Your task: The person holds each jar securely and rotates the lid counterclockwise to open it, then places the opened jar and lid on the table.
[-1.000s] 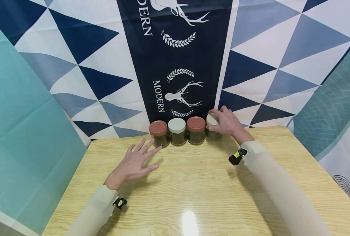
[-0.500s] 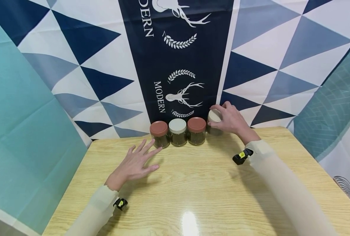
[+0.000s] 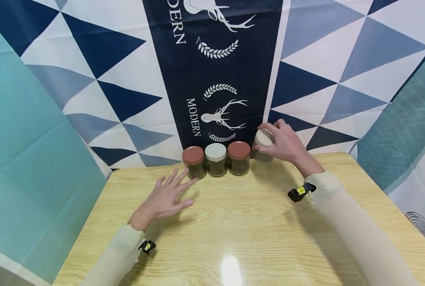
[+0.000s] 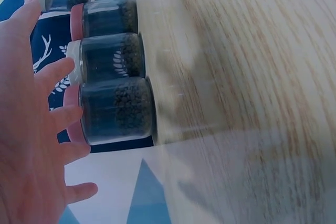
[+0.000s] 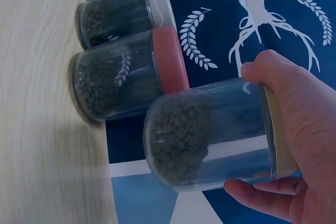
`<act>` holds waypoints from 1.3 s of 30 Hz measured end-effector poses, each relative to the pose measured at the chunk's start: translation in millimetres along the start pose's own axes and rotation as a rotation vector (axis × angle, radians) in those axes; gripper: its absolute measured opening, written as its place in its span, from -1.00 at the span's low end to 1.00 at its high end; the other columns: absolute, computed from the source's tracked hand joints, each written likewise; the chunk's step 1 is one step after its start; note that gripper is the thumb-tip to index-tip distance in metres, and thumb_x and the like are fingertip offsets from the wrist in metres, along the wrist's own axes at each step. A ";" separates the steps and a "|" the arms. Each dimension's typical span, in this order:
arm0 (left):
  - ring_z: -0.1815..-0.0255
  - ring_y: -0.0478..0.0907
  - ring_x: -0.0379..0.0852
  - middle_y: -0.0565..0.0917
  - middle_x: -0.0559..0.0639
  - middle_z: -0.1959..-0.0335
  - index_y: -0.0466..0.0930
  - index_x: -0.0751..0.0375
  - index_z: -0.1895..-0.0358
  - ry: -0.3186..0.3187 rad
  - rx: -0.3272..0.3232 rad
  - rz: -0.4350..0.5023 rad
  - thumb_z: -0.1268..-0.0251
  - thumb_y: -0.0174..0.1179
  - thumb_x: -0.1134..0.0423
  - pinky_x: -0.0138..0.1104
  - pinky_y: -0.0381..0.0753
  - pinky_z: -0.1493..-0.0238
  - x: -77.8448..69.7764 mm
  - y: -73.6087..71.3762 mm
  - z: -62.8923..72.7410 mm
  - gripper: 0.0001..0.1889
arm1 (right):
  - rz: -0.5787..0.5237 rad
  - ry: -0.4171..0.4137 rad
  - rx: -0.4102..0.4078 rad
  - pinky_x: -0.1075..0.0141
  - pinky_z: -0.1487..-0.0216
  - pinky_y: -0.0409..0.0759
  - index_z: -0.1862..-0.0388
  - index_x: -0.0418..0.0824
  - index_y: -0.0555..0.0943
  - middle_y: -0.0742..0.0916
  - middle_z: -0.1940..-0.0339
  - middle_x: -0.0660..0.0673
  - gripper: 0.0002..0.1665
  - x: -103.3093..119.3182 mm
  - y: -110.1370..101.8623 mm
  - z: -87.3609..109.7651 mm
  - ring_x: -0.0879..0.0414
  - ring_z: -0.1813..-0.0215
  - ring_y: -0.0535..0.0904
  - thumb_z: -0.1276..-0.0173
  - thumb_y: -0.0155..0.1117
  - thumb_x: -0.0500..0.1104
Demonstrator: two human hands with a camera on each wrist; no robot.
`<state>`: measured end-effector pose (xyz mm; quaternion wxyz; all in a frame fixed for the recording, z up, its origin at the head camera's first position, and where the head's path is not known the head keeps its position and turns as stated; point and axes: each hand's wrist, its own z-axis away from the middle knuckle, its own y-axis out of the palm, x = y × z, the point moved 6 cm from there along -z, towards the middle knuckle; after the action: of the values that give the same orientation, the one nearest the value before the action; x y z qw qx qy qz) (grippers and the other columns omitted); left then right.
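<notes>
Person's left hand (image 3: 163,198) is splayed, holding nothing, near first red-lidded jar (image 3: 194,162). Next, white-lidded jar (image 3: 216,159), then second red-lidded jar (image 3: 239,158); dark pellets (image 4: 131,107) part-fill all three. Right hand (image 3: 286,143) grips cream-lidded jar (image 3: 264,138), row's right end, slightly farther right than half a second ago. Right wrist view shows its pellets and base off table (image 3: 216,222), unclear from head view.

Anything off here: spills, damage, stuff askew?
No spill or damage visible. The pale-lidded jar is above the table, held by the right hand; three other jars stand in line. One oddity: the backdrop has MODERN lettering running sideways.
</notes>
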<state>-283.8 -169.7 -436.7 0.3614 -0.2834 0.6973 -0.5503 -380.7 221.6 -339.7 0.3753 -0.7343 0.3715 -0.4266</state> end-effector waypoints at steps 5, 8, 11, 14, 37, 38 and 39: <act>-0.90 0.06 0.45 0.16 0.14 -0.91 0.34 -0.26 -0.78 -0.007 0.015 0.018 -0.65 0.17 -0.23 0.65 0.27 -0.60 0.2 2.4 0.8 -0.28 | -0.054 -0.004 -0.047 -0.29 -0.08 0.66 -0.52 0.00 0.62 0.56 -0.21 -0.41 -0.20 0.0 -1.6 10.2 -0.35 -0.16 0.54 -0.36 0.63 0.15; -0.90 0.06 0.45 0.16 0.14 -0.90 0.34 -0.26 -0.78 -0.009 0.014 0.017 -0.64 0.17 -0.24 0.65 0.28 -0.60 0.7 3.1 0.6 -0.27 | -0.084 -0.005 -0.082 -0.29 -0.06 0.67 -0.52 -0.01 0.62 0.56 -0.21 -0.41 -0.21 -0.7 -2.0 16.9 -0.35 -0.16 0.54 -0.36 0.63 0.13; -0.90 0.05 0.45 0.16 0.14 -0.91 0.33 -0.26 -0.79 -0.008 0.014 0.017 -0.65 0.16 -0.26 0.64 0.28 -0.60 1.1 3.5 0.8 -0.26 | -0.105 -0.007 -0.111 -0.21 -0.01 0.64 -0.51 -0.01 0.62 0.56 -0.19 -0.41 -0.21 -0.3 -2.1 23.2 -0.32 -0.11 0.55 -0.36 0.63 0.12; -0.90 0.06 0.44 0.16 0.14 -0.91 0.33 -0.25 -0.79 -0.006 0.013 0.013 -0.65 0.14 -0.26 0.64 0.30 -0.59 1.2 3.8 0.9 -0.26 | -0.125 -0.002 -0.127 -0.07 0.06 0.60 -0.50 0.00 0.63 0.56 -0.19 -0.39 -0.22 0.0 -1.0 28.6 -0.29 -0.06 0.56 -0.35 0.64 0.12; -0.88 0.14 0.44 0.19 0.15 -0.89 0.35 -0.23 -0.78 -0.012 -0.013 -0.012 -0.63 0.19 -0.24 0.59 0.40 -0.55 2.0 4.5 -1.8 -0.26 | -0.228 -0.055 -0.255 0.09 0.18 0.55 -0.44 0.01 0.68 0.60 -0.11 -0.32 -0.23 14.8 7.0 60.2 -0.22 0.04 0.61 -0.25 0.72 0.02; -0.88 0.15 0.44 0.19 0.16 -0.89 0.35 -0.22 -0.78 -0.013 -0.013 -0.012 -0.62 0.19 -0.23 0.59 0.40 -0.55 2.1 4.7 -2.0 -0.25 | -0.237 -0.059 -0.258 0.10 0.18 0.55 -0.44 0.00 0.69 0.60 -0.11 -0.32 -0.23 16.6 7.8 61.1 -0.21 0.04 0.61 -0.24 0.73 0.01; -0.88 0.15 0.44 0.19 0.16 -0.89 0.35 -0.22 -0.78 -0.013 -0.014 -0.009 -0.62 0.20 -0.21 0.59 0.39 -0.55 1.9 4.7 -2.2 -0.26 | -0.245 -0.063 -0.261 0.11 0.18 0.55 -0.44 0.01 0.69 0.60 -0.10 -0.32 -0.23 18.4 8.5 62.0 -0.21 0.04 0.60 -0.24 0.73 0.00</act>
<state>-286.8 -168.9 -441.3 0.3618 -0.2925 0.6973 -0.5452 -320.0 216.4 -362.6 0.2335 -0.8295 0.3196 -0.3942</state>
